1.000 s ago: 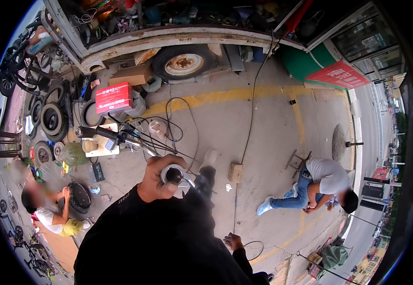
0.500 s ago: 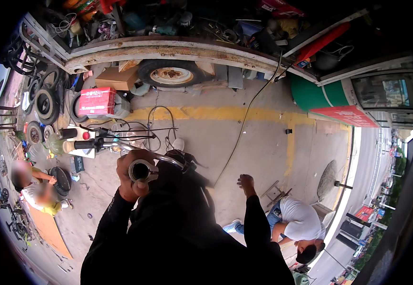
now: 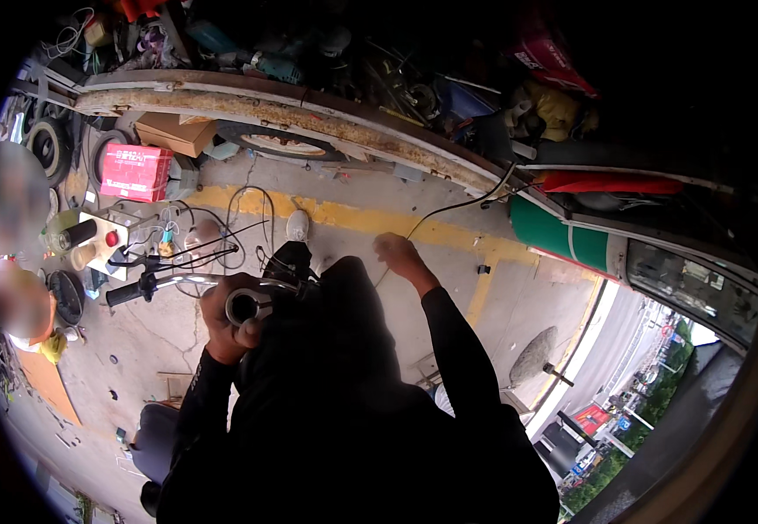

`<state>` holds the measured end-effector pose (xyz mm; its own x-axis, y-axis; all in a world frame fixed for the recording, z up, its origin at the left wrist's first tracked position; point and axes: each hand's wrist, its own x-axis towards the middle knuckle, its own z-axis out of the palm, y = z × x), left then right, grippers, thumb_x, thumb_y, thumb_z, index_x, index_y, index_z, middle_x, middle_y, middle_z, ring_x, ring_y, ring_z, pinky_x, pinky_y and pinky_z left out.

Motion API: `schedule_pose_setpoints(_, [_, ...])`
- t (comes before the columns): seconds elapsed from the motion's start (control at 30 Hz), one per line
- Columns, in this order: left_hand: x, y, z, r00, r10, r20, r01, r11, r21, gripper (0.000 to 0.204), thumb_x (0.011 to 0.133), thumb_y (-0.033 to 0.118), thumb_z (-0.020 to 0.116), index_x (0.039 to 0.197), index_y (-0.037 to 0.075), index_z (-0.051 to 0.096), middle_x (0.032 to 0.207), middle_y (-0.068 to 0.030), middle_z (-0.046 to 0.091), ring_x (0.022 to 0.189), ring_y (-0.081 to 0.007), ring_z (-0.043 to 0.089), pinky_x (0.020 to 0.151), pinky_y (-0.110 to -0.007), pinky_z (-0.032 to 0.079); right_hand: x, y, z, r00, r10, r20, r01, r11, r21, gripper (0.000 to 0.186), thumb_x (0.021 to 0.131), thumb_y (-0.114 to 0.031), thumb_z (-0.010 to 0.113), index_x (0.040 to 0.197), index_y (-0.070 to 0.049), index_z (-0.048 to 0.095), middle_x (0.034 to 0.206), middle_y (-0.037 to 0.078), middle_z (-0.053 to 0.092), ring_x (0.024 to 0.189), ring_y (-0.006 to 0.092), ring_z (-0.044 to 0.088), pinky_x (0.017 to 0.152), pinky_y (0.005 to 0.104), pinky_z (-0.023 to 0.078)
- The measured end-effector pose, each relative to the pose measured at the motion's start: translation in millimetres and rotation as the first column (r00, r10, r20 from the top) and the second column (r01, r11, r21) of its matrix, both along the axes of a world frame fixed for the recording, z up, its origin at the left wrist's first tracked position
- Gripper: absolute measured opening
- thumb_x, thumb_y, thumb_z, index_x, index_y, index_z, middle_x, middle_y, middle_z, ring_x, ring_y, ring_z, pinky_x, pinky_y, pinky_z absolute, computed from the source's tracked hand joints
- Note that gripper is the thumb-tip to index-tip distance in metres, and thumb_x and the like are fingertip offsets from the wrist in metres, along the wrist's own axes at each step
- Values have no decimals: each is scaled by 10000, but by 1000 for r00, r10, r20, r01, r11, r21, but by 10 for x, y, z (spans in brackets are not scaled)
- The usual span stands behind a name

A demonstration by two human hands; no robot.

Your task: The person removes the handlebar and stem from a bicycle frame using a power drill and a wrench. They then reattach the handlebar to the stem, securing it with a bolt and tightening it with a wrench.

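Observation:
My left hand is closed round a metal tube with a clamp, its round hole facing up. A chrome handlebar with a black grip and cables runs beside it. My right hand reaches forward above the concrete, fingers loosely bent with nothing visible in them; a thin cord lies just beyond. My white shoe shows past my dark-clothed legs.
A rusty vehicle sill and a tire span the top. A red box, a cardboard box and tires stand left, near a blurred person. A green panel and road are right.
My view has swung, bringing the vehicle sill closer. My right hand has risen and moved forward. The seated person at right has left view. My left hand still grips the tube.

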<state>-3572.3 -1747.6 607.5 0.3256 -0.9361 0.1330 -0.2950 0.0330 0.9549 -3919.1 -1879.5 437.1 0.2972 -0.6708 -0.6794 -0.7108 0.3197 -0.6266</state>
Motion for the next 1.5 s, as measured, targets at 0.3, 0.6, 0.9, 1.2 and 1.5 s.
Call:
schedule_pose_setpoints(0.3, [-308, -522, -29, 963, 262, 67, -266, 961, 74, 818, 887, 748, 463, 931, -57, 606, 726, -124, 633, 629, -214, 629, 656, -346, 545, 514, -1964, 52, 967, 74, -244, -187, 858, -478, 585, 932, -304, 601, 1387, 29, 443, 1321, 311, 552, 1246, 453, 527, 998, 475, 456])
schedule_pose_setpoints(0.6, [-1173, -1159, 23, 848, 501, 171, -530, 806, 265, 861, 851, 807, 446, 861, -39, 605, 737, -120, 635, 608, -199, 622, 566, -303, 487, 883, -4163, -345, 928, 277, -247, -371, 712, -596, 402, 943, -159, 554, 1314, -9, 514, 1168, 290, 630, 1086, 469, 598, 925, 505, 490])
schedule_pose_setpoints(0.9, [-1768, -1565, 189, 767, 610, 197, -641, 721, 264, 862, 863, 801, 449, 967, -47, 567, 760, -121, 615, 558, -171, 563, 515, -282, 448, 1147, -4776, -603, 564, 595, -573, -826, 405, -393, 494, 913, -322, 623, 1302, -28, 543, 1177, 217, 654, 1164, 407, 570, 961, 524, 455])
schedule_pose_setpoints(1.2, [-2161, -1847, 239, 666, 697, 265, -745, 604, 285, 880, 815, 809, 498, 979, -46, 625, 726, -91, 628, 589, -198, 609, 546, -310, 489, 1121, -4447, -560, 464, 650, -602, -886, 349, -305, 601, 847, -164, 641, 1357, 108, 474, 1072, 213, 686, 1096, 348, 591, 859, 464, 524])
schedule_pose_setpoints(1.5, [-2138, -2203, 242, 690, 662, 294, -724, 642, 254, 802, 844, 775, 505, 907, -20, 586, 760, -112, 620, 588, -209, 583, 555, -310, 468, 955, -4990, -139, 834, 552, -18, -484, 715, -505, 343, 955, -300, 612, 1173, -40, 664, 1155, 198, 674, 1114, 377, 627, 956, 424, 497])
